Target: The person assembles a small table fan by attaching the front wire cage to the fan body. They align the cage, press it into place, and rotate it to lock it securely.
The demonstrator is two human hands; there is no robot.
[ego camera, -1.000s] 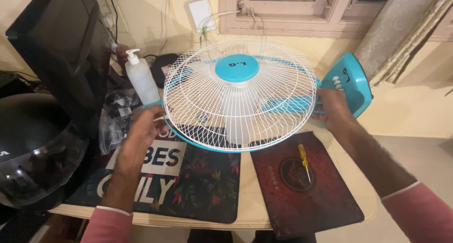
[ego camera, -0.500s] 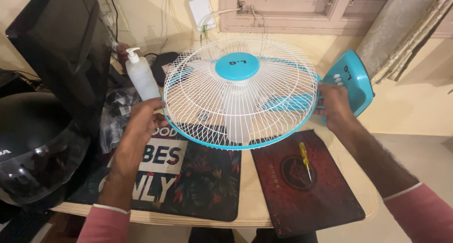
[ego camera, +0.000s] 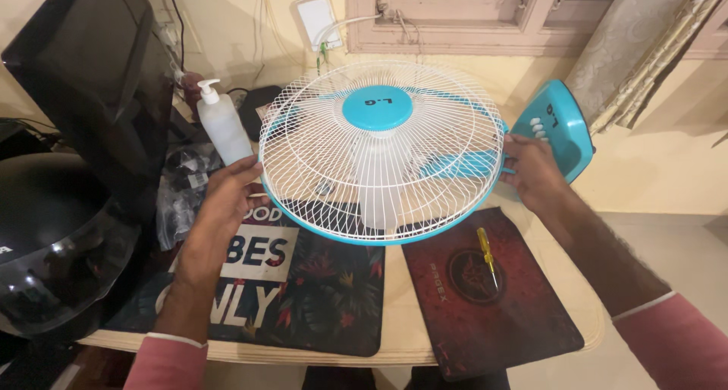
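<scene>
With the left hand (ego camera: pixel 227 197) and right hand (ego camera: pixel 531 170) both closed on its rim, the fan (ego camera: pixel 379 151) had shifted slightly left above the table (ego camera: pixel 398 314), near the screwdriver (ego camera: pixel 485 255), so the grip looked steady.

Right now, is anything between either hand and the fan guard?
Nothing visible. The left hand grips the left rim of the fan guard, and the right hand grips its right rim. The pump bottle stands just behind the left hand, clear of it.
</scene>
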